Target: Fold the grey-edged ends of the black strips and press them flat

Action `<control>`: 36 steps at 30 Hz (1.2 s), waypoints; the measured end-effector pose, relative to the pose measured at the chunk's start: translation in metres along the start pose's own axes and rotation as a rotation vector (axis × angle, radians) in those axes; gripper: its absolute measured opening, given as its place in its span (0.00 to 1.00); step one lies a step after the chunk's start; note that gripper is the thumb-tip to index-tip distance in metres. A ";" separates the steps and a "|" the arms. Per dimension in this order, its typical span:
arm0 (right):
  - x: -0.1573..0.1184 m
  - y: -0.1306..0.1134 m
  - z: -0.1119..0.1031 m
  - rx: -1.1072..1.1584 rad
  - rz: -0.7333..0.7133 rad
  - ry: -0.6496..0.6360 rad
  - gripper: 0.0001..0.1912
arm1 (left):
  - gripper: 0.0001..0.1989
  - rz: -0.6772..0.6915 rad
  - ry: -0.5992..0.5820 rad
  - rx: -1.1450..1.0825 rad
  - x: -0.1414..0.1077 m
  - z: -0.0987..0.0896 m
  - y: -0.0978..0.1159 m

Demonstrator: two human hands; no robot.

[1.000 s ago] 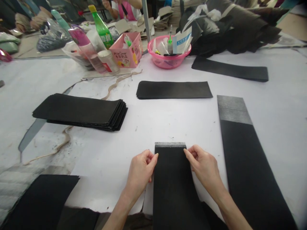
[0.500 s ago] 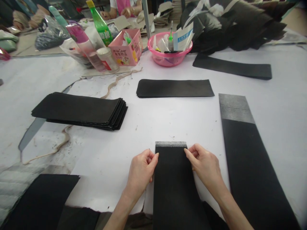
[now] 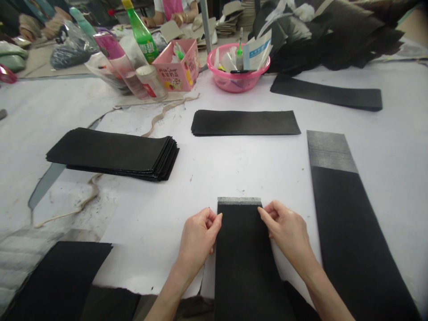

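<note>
A long black strip [image 3: 245, 254] of leather-like sheet runs from the table towards me, with a narrow grey band across its far end. My left hand [image 3: 199, 234] pinches its left edge just below that band. On the opposite edge, the thumb and finger of my right hand [image 3: 284, 225] are closed in the same way. To the right lies a longer black strip [image 3: 351, 223] with a broad grey end. A thick stack of black pieces [image 3: 110, 149] rests at the left, and a thinner black stack [image 3: 245, 122] lies straight ahead.
White paper [image 3: 160, 223] covers the table. Another black strip [image 3: 327, 92] lies at the far right, near a heap of dark sheets [image 3: 327, 38]. Behind stand a pink basin [image 3: 238, 82], a pink box [image 3: 177, 71] and a green bottle [image 3: 142, 35]. Co-workers' hands show at the back.
The whole view has shifted very slightly. Both hands keep their pinch on the strip's edges, and nothing on the table has visibly moved.
</note>
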State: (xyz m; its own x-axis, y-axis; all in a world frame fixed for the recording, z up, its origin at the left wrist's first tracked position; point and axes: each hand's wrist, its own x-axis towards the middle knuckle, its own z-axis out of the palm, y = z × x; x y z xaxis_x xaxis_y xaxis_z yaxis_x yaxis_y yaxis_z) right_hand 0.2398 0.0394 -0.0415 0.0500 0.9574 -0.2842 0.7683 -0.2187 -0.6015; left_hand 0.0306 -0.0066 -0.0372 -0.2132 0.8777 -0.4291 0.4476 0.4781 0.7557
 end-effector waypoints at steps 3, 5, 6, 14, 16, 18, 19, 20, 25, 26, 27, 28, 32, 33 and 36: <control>0.000 0.001 0.000 -0.007 -0.005 -0.002 0.15 | 0.19 0.004 -0.002 -0.005 0.000 0.000 -0.001; 0.000 0.001 0.001 -0.007 -0.004 0.000 0.15 | 0.19 0.014 0.000 -0.005 0.000 0.000 -0.001; 0.000 0.001 0.001 -0.007 -0.003 0.001 0.15 | 0.19 0.018 0.002 -0.005 0.000 0.000 -0.001; 0.001 0.002 0.001 -0.013 -0.013 0.005 0.15 | 0.19 0.016 0.000 -0.010 -0.001 0.000 0.002; 0.001 0.002 0.001 -0.012 -0.013 0.010 0.16 | 0.19 0.015 0.002 -0.008 -0.001 0.000 0.002; 0.001 0.003 0.001 -0.017 -0.010 0.011 0.16 | 0.19 0.019 0.005 -0.004 -0.001 0.000 0.002; 0.001 0.003 0.001 -0.018 -0.007 0.010 0.16 | 0.19 0.021 0.006 -0.002 -0.001 0.000 0.002; 0.001 0.002 0.001 -0.017 -0.007 0.007 0.16 | 0.19 0.022 0.007 -0.001 -0.001 0.000 0.002; 0.001 0.002 0.001 -0.010 -0.009 0.009 0.16 | 0.19 0.022 0.005 0.010 0.000 0.000 -0.001; 0.001 0.001 0.001 -0.011 -0.008 0.011 0.16 | 0.19 0.022 0.005 0.011 0.000 0.000 -0.001; 0.001 0.002 0.001 -0.012 -0.007 0.012 0.16 | 0.19 0.022 0.005 0.011 -0.001 0.000 -0.001; 0.001 0.002 0.001 -0.013 -0.008 0.013 0.16 | 0.19 0.022 0.004 0.011 -0.001 0.000 0.000; 0.001 0.002 0.002 -0.015 -0.017 0.019 0.15 | 0.18 0.012 0.007 0.011 -0.001 -0.001 0.004; 0.001 0.002 0.002 -0.014 -0.020 0.020 0.15 | 0.18 0.010 0.008 0.011 -0.001 -0.001 0.005; 0.001 0.003 0.002 -0.016 -0.023 0.018 0.15 | 0.18 0.008 0.005 0.010 -0.001 -0.001 0.005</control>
State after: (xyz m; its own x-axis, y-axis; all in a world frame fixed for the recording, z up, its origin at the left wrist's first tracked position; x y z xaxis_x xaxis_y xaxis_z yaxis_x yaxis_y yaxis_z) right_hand 0.2407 0.0396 -0.0446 0.0441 0.9654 -0.2569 0.7792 -0.1942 -0.5959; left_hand 0.0323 -0.0048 -0.0321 -0.2136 0.8816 -0.4209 0.4576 0.4710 0.7542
